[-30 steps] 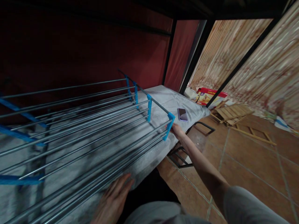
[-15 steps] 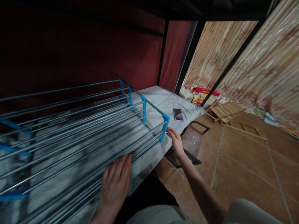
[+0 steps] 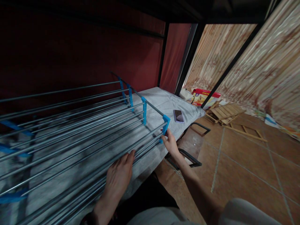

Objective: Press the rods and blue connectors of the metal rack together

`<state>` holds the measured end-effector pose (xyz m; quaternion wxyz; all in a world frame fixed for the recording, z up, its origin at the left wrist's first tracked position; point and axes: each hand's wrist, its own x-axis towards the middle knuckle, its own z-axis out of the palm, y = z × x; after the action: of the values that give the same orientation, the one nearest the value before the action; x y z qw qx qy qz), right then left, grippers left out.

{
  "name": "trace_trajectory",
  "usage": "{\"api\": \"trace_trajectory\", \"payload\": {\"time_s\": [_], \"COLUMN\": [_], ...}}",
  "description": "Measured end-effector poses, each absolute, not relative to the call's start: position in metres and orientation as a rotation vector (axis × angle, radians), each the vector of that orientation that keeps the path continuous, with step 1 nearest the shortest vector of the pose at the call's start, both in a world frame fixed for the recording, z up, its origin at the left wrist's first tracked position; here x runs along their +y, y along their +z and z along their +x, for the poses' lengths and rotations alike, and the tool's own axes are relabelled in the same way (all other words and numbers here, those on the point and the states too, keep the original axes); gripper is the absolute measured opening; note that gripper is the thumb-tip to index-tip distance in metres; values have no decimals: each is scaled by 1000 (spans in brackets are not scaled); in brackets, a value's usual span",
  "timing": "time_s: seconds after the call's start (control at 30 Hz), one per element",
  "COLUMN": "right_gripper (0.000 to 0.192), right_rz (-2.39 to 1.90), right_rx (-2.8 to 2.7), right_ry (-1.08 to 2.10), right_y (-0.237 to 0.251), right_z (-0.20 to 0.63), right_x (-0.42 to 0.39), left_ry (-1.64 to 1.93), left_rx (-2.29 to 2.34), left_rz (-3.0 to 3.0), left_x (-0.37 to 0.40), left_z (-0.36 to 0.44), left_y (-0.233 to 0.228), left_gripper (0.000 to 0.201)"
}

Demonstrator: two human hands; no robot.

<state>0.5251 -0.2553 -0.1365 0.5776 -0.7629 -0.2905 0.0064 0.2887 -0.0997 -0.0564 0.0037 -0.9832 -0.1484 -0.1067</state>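
Steel-railed rack lies across a grey mattress. Left hand rests flat, fingers together, on its near rails; right hand pinches the blue end bracket at the mattress's near edge. Seemingly positioning it; next needs both hands moving together.

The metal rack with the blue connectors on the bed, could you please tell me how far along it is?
The metal tube rack with blue plastic connectors lies assembled on the grey mattress. The left hand rests flat on its near tubes; the right hand touches the blue corner connector. It is not standing upright yet.
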Motion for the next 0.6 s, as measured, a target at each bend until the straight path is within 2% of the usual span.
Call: {"api": "trace_trajectory", "payload": {"time_s": [0.37, 0.6], "right_gripper": [15, 15], "right_rz": [-1891, -1994], "right_rx": [-635, -629], "right_ry": [55, -23], "right_y": [-125, -123], "right_z": [528, 523], "right_x": [-256, -257], "left_ry": [-348, -306], "left_rx": [-443, -450], "left_rz": [-3072, -3067], "left_x": [-99, -99], "left_z": [290, 290], "left_y": [-58, -57], "left_gripper": [41, 43]}}
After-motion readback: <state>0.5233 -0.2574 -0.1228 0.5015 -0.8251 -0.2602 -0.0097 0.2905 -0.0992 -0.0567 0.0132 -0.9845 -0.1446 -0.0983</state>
